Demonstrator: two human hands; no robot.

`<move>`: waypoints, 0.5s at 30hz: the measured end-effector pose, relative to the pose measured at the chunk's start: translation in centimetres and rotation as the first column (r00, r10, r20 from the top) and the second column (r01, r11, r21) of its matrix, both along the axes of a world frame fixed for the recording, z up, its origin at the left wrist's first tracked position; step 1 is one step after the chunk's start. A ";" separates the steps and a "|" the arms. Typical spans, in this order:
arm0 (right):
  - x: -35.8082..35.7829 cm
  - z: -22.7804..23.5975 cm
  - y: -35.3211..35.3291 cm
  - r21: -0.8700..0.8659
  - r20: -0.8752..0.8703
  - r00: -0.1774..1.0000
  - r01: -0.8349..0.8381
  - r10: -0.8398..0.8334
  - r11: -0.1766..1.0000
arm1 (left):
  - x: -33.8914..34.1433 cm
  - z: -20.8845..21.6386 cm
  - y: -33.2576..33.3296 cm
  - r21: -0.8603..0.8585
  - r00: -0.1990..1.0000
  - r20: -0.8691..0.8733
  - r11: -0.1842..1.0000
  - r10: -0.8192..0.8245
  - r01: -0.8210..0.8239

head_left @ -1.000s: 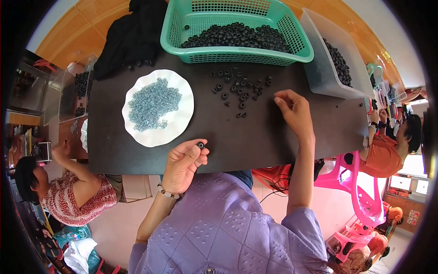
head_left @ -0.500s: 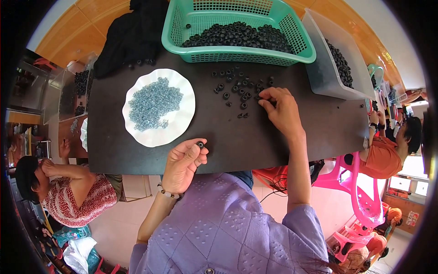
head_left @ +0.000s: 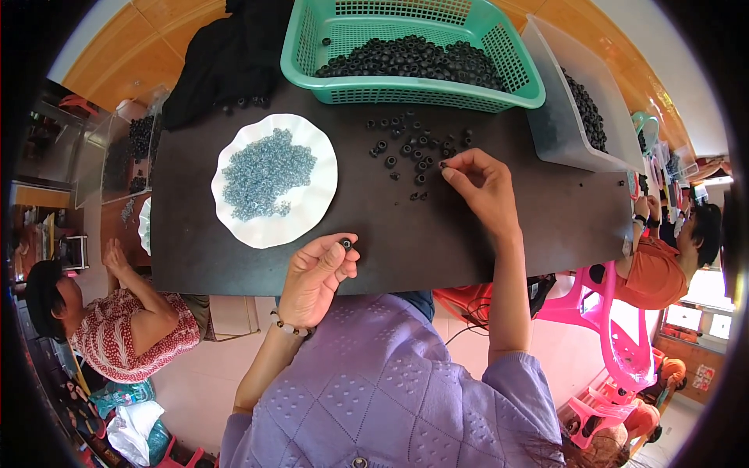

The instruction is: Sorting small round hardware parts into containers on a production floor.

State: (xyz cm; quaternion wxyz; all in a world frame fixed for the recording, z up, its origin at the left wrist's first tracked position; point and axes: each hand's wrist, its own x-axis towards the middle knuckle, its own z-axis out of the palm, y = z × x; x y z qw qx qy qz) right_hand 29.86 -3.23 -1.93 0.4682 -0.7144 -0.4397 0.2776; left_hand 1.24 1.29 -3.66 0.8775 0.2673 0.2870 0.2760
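Note:
My left hand (head_left: 314, 282) is closed near the table's front edge, with a small round black part (head_left: 346, 244) pinched between thumb and fingers; a paler centre shows in it. Farther right, my right hand (head_left: 487, 191) pinches thumb and forefinger round a small dark piece (head_left: 444, 165), mostly covered by the fingertips. Just left of those fingertips lie several loose black ring-like parts (head_left: 421, 166), scattered over the dark table (head_left: 390, 257). A white wavy-edged plate (head_left: 308, 218) left of them carries a heap of small clear bluish pieces (head_left: 265, 175).
At the back stands a green plastic basket (head_left: 413, 97) with many black parts. Right of it is a translucent bin (head_left: 562, 144) holding more. Black cloth (head_left: 226, 66) lies at the back left. People sit at left and right, near a pink chair (head_left: 597, 312).
My right hand has drawn its fingertips slightly away from the loose black parts, with a small dark piece in the pinch. My left hand keeps its hold. The person at left has lowered a hand.

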 end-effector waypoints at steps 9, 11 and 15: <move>-0.6 0.0 -0.5 0.135 -0.383 0.921 -0.022 0.073 0.991 | 0.1 -0.1 0.1 0.016 1.000 0.010 1.000 -0.019 0.018; -0.8 0.0 -0.7 0.151 -0.441 0.894 -0.013 0.079 0.989 | 0.2 -0.1 0.1 0.014 1.000 0.014 1.000 -0.017 0.017; -1.6 0.5 -1.1 0.097 -0.581 0.812 0.005 0.052 0.995 | 0.3 -0.3 0.2 0.019 1.000 0.010 0.999 -0.028 0.028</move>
